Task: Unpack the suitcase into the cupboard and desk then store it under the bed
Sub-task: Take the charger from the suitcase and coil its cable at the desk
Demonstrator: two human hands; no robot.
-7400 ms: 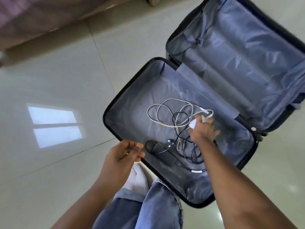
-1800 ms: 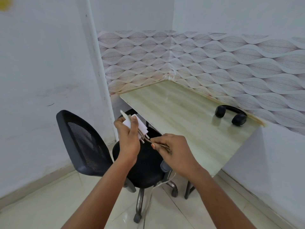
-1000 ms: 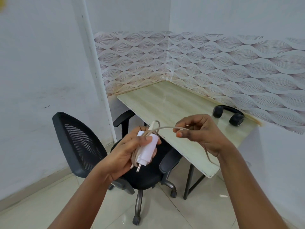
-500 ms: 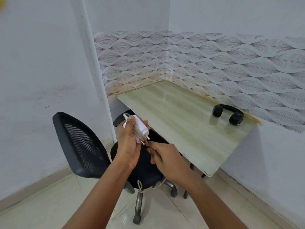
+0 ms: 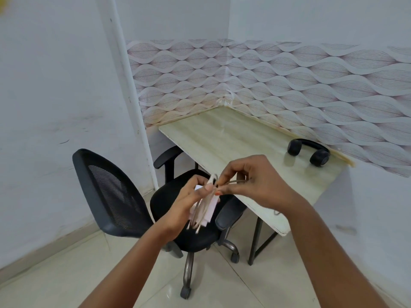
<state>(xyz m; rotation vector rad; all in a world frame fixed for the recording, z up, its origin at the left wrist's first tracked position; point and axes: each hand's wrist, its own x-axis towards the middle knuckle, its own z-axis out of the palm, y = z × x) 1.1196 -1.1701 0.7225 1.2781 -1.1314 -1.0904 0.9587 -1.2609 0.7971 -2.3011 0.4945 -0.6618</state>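
Note:
My left hand [image 5: 185,202] grips a white charger plug [image 5: 208,211], prongs pointing down, with its pale cable wound in several turns around the body. My right hand [image 5: 258,185] pinches the free end of the cable [image 5: 235,182] just right of the plug's top. Both hands hover above the seat of a black office chair, in front of the light wooden desk [image 5: 233,141]. The suitcase, cupboard and bed are out of view.
A black mesh-backed office chair [image 5: 115,194] on castors stands at the desk's left front corner. Black headphones [image 5: 309,151] lie on the desk's far right by the patterned wall. White walls close the corner; pale floor tiles lie below.
My right hand has swung up from below the plug to its upper right, carrying the cable over the top. The left hand has tipped the plug prongs-down and lowered slightly.

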